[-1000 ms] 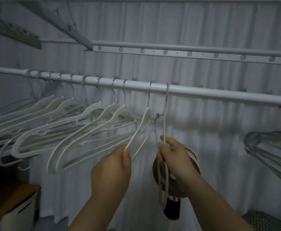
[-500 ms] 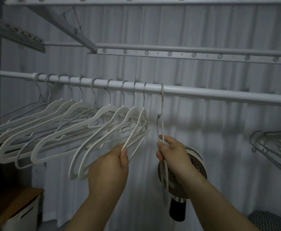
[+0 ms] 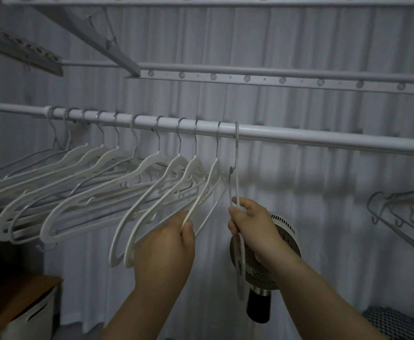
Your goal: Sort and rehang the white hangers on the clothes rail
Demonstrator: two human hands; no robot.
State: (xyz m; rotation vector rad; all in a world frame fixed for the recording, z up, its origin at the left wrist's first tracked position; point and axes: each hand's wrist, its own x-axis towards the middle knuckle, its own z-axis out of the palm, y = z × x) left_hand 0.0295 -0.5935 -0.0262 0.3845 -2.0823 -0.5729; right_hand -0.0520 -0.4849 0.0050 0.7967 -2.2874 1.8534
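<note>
Your right hand [image 3: 252,224] is closed around the shoulder of a thin white hanger [image 3: 236,187] that hangs edge-on to the camera; the fingers wrap the wire just below its neck, and the lower loop of the hanger drops past the wrist. The hook of this hanger sits over the clothes rail [image 3: 299,138] directly above the hand. Your left hand [image 3: 166,251] is to the left of and slightly below the right one, pinching the lower arm of the nearest hanger [image 3: 208,190] between thumb and forefinger; the other fingers are curled in. The two hands are near each other but apart.

Up and to the left of your left hand, the row of white hangers [image 3: 83,182] hangs from the rail, hooks spaced along it, bodies fanned out toward the left edge of the view. Beyond your right hand, partly hidden by the wrist, is a round fan [image 3: 284,229] with a dark base. Far to the right of the right hand, a separate cluster of grey wire hangers [image 3: 402,212] is visible; what it hangs from is out of view. Behind everything is a pale curtain [image 3: 323,45]. Below and to the left of your left hand is a white storage bin [image 3: 31,315]
</note>
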